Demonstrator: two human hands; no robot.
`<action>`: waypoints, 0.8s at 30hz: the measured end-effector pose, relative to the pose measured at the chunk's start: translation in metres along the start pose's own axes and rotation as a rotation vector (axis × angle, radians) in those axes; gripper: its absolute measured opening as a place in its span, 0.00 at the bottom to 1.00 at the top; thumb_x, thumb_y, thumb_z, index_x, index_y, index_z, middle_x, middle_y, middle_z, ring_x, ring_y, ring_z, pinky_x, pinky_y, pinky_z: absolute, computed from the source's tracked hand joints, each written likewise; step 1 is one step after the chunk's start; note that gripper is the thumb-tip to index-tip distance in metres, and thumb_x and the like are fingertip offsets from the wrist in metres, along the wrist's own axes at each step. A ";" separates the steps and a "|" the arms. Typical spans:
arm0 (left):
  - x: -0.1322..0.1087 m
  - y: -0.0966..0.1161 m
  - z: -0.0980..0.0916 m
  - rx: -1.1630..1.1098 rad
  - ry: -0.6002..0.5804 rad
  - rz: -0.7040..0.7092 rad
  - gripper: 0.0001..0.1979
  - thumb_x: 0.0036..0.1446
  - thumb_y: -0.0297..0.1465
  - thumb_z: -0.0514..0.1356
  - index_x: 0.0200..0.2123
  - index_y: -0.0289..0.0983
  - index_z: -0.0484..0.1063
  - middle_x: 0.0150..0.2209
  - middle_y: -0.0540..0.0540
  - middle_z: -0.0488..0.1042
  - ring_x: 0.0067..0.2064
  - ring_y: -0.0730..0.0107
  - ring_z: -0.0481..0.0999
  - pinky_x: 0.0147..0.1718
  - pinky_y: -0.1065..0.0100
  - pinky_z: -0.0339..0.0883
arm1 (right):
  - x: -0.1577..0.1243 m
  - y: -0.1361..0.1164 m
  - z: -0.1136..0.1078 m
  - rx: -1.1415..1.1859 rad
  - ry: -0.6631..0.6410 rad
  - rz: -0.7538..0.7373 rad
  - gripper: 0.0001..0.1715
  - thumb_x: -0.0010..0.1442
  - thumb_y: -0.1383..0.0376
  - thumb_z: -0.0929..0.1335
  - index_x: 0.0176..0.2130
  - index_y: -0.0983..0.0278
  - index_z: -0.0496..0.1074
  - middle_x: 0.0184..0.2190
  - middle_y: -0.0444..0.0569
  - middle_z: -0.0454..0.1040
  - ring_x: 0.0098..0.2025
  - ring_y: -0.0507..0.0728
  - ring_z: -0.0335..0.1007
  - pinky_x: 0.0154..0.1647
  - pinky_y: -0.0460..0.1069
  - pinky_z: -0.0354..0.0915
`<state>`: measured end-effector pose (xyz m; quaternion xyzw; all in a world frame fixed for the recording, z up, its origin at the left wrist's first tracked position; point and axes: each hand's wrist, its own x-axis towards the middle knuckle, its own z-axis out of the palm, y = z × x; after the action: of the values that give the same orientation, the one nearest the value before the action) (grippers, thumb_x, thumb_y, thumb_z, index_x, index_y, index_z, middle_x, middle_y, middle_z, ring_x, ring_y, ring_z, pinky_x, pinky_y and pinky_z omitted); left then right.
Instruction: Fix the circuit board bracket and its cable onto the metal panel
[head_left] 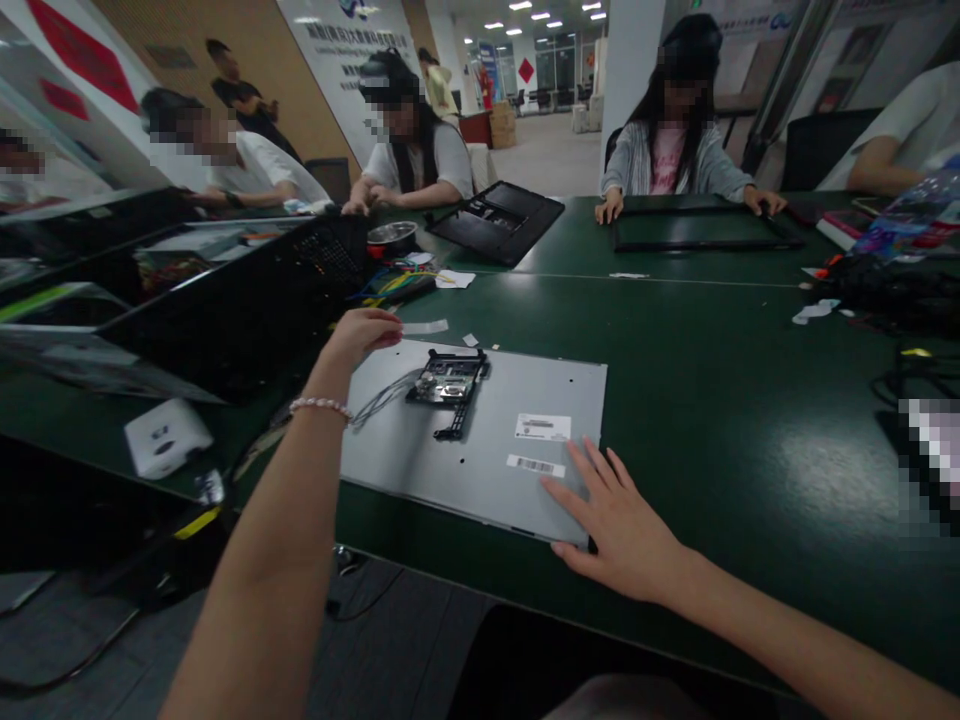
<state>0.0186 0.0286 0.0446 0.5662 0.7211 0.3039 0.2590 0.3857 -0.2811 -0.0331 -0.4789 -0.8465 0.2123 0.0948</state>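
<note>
- A grey metal panel (480,440) lies flat on the green desk (712,400), its near edge close to the desk's front edge, straight ahead of the person.
- The left hand (360,335) curls over the panel's far left corner, fingers bent down at the edge; whether its grip closes on the metal cannot be told from here.
- The right hand (615,525) lies flat and spread on the near right corner of the panel, its grip released, pressing or steadying and holding nothing.
- A small circuit board (448,382) in a black frame sits on the panel, left of middle, with a bundle of thin wires (382,398) running off to the left towards the wrist.
- Two white labels (541,428) are stuck to the panel near the right hand.
- By my judgement the work is at an early or middle stage: the board and wires are on the panel and no tool is in either hand.
- Other people sit across the desk with dark flat panels (705,228) in front of them; a metal bowl (391,235) and coloured cables (397,283) lie beyond the left hand.
</note>
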 end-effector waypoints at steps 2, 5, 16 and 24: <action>0.011 0.007 0.016 -0.072 -0.016 0.003 0.08 0.55 0.20 0.60 0.39 0.27 0.73 0.25 0.48 0.73 0.30 0.76 0.74 0.38 0.70 0.74 | 0.000 0.001 0.000 0.003 -0.001 0.002 0.42 0.63 0.46 0.65 0.70 0.52 0.52 0.74 0.54 0.32 0.73 0.72 0.24 0.69 0.68 0.34; 0.023 0.013 0.044 -0.145 -0.063 -0.044 0.08 0.49 0.21 0.64 0.36 0.30 0.74 0.24 0.48 0.73 0.29 0.72 0.75 0.34 0.70 0.75 | 0.001 0.002 0.000 0.007 -0.003 0.004 0.42 0.63 0.46 0.65 0.70 0.52 0.52 0.74 0.54 0.32 0.73 0.72 0.24 0.69 0.69 0.33; 0.020 -0.022 0.052 -0.179 -0.067 -0.063 0.16 0.45 0.29 0.68 0.39 0.33 0.73 0.35 0.45 0.76 0.34 0.70 0.76 0.34 0.70 0.70 | -0.002 0.006 0.001 0.106 0.053 -0.014 0.44 0.62 0.47 0.66 0.70 0.55 0.51 0.74 0.55 0.32 0.73 0.69 0.23 0.70 0.67 0.31; -0.016 -0.059 -0.009 -0.022 0.066 -0.065 0.12 0.55 0.24 0.59 0.44 0.28 0.73 0.38 0.45 0.73 0.38 0.71 0.67 0.39 0.70 0.62 | -0.003 0.019 -0.004 1.029 0.344 0.253 0.46 0.62 0.49 0.66 0.71 0.54 0.45 0.74 0.47 0.32 0.74 0.59 0.28 0.71 0.62 0.38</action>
<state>-0.0235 0.0009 0.0081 0.5294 0.7439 0.3216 0.2509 0.4038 -0.2739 -0.0376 -0.4966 -0.5417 0.5268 0.4271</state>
